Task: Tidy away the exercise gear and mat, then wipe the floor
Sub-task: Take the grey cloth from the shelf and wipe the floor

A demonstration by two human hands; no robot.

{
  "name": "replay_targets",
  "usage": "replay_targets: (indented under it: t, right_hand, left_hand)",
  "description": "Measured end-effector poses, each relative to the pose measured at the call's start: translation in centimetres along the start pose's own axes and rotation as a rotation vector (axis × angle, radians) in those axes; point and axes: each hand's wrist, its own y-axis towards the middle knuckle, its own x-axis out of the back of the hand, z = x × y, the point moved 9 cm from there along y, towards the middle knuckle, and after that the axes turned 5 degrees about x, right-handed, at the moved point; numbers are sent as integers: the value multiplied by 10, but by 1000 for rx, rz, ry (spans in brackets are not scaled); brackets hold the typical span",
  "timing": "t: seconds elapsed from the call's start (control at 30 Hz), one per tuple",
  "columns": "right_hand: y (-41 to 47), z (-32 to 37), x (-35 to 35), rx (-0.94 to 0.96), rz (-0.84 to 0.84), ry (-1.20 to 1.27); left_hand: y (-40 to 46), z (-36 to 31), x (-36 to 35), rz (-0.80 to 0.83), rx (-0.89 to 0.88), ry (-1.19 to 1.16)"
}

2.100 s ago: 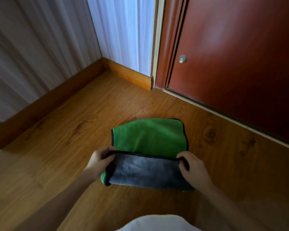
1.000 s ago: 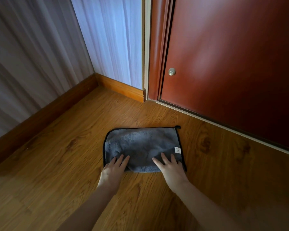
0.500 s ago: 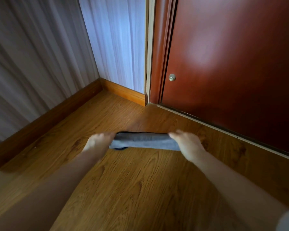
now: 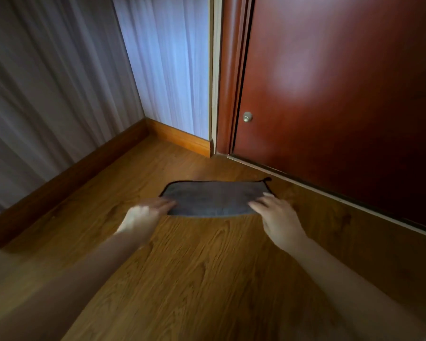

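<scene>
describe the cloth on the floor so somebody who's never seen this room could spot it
Find the dark red door; on the wooden floor before it lies a flat grey cloth. It has dark edging, a small loop at its far right corner, and both hands' fingertips on its near edge.

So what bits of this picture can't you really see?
- Left hand, head view: smeared by motion, so its fingers run together where they touch the grey cloth.
- Underside of the cloth: it lies flat on the wooden floor, so its own top side hides it.
- Red door: cut off by the top and right edges.
- Both arms: cut off by the bottom edge.
- Right hand: its palm faces down, unseen.
</scene>
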Motion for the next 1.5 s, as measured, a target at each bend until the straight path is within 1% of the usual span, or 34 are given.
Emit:
replay_targets:
  t: [0.07,0.1,0.13,0.17,0.33,0.47,0.53,0.63,0.7,0.77,0.8,0.87,1.0,1.1,1.17,1.33,1.5]
  right_hand:
    - [-29,0,-49,-17,292,58]
    - [-39,0,-62,-18,385,78]
    - [-44,-1,-68,-21,432,90]
    - [-45,-3,-69,-34,441,94]
    - [-19,-17,-56,-168,306,101]
    - [-7,-2,-73,-213,285,159]
    - [-3,7,-84,-209,275,210]
    - [5,15,-98,-162,251,200]
    - [7,19,-119,-113,323,152]
    - [3,16,-144,-120,404,126]
    - [1,15,-152,-129,409,116]
    - [2,11,-161,-143,370,107]
    - [22,-1,-166,-130,273,63]
    - [52,-14,-169,-121,222,74]
    - [73,-24,-167,-117,171,55]
    - [112,-43,-168,-138,153,16]
    - [126,-47,-167,-140,148,13]
  left_hand:
    - [-29,-3,-56,250,-26,93]
    - [-41,-2,-73,329,-30,110]
    - [-48,1,-83,377,-14,109]
    - [-51,5,-86,391,12,100]
    - [-21,19,-70,293,104,84]
    - [-3,4,-73,249,139,12]
    - [-2,-10,-87,295,148,8]
    - [-1,-24,-117,334,164,102]
    - [-2,-28,-139,369,163,125]
    - [-5,-30,-158,391,187,76]
    - [-5,-31,-162,387,210,67]
    - [-2,-28,-170,378,246,29]
    - [23,-21,-174,329,222,17]
    - [55,-16,-173,254,193,51]
    - [77,-11,-178,293,197,65]
    - [122,-2,-180,281,207,99]
    - [136,-1,-181,284,227,103]
